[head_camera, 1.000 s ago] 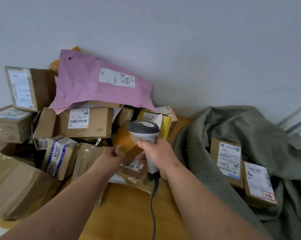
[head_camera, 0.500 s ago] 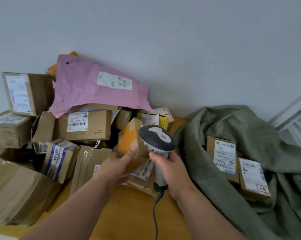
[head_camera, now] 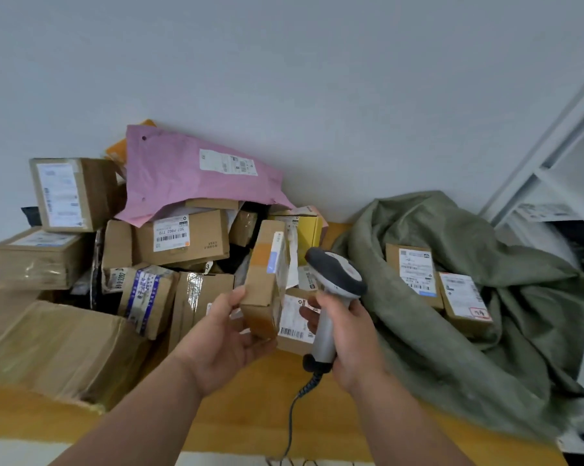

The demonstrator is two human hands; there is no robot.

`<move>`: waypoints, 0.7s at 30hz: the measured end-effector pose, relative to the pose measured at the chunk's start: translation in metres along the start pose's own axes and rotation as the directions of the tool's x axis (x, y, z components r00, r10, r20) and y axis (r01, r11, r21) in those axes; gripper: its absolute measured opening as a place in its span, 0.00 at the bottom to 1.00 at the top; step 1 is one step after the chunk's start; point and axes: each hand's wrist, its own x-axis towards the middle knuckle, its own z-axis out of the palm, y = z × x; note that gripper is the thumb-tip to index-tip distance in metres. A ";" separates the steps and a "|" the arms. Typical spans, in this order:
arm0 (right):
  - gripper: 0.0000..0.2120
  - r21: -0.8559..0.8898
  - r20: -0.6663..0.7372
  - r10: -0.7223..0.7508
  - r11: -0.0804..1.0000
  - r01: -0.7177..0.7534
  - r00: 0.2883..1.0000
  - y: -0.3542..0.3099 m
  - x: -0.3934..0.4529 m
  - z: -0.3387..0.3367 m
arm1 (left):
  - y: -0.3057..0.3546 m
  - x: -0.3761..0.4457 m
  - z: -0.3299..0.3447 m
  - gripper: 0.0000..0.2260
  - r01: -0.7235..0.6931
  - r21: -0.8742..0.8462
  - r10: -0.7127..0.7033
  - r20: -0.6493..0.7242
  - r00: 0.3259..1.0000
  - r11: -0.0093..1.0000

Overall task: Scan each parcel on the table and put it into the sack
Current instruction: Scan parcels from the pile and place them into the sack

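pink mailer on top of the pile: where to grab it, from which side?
Judging by its pose, take the pink mailer by its near lower edge, coming from the front. It lies flat and tilted toward the person, that edge overhanging the labelled box beneath, so fingers can likely pinch it there. It looks limp and may sag.

head view: single head-worn wide-angle | faces forward and down over table toward wall | close above hands | no second view
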 end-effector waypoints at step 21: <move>0.11 0.051 -0.044 -0.132 0.990 0.134 0.990 -0.008 -0.053 -0.040 | -0.026 -0.035 0.058 0.15 -0.203 0.210 0.195 0.057 0.979 0.956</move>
